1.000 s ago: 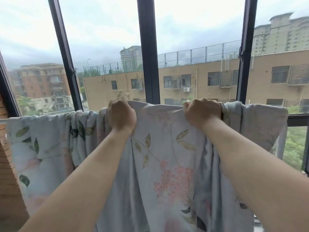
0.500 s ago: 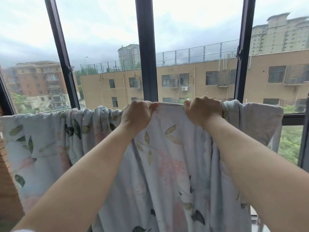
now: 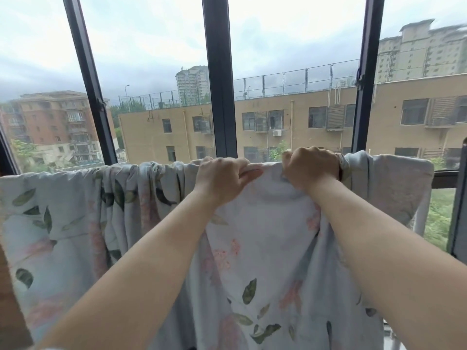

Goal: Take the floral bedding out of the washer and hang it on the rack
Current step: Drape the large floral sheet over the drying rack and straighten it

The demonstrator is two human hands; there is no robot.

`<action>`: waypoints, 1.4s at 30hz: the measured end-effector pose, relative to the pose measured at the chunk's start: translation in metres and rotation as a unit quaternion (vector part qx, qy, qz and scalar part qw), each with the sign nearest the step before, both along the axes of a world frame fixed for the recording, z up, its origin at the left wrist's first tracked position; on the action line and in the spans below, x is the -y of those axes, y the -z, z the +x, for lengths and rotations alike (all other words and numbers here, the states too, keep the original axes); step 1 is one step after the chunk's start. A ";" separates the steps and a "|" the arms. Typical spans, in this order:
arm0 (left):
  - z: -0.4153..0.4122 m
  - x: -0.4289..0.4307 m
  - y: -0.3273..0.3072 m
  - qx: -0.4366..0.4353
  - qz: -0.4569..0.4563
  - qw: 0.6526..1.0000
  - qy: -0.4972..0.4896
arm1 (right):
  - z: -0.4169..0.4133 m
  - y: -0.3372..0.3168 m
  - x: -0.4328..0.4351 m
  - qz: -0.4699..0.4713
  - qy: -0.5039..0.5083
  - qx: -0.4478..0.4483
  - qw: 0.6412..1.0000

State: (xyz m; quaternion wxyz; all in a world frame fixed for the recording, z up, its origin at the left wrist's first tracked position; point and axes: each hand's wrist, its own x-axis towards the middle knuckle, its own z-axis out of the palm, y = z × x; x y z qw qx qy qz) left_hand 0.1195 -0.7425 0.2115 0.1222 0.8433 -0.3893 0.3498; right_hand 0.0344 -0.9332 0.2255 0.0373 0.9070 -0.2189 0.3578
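Atop the floral bedding, left hand and right hand grip.

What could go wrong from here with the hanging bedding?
1. Much of the floral bedding hangs on the near side, and its far side is hidden. Loosening either grip may let it slide off toward the person.
2. The left hand and right hand grip the top edge close together. Tugging could deepen the gathered folds to the left, which would likely dry slowly.
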 end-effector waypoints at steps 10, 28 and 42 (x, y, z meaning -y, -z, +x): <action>0.024 -0.033 -0.004 -0.025 -0.229 0.971 -0.064 | -0.003 -0.005 -0.003 -0.002 -0.020 -0.006 1.000; 0.005 0.011 -0.001 0.002 -0.093 0.995 0.038 | -0.006 0.000 -0.011 0.008 -0.029 0.005 1.000; -0.007 -0.001 0.001 -0.017 -0.150 0.989 0.006 | 0.008 -0.002 -0.030 -0.009 -0.045 -0.021 0.999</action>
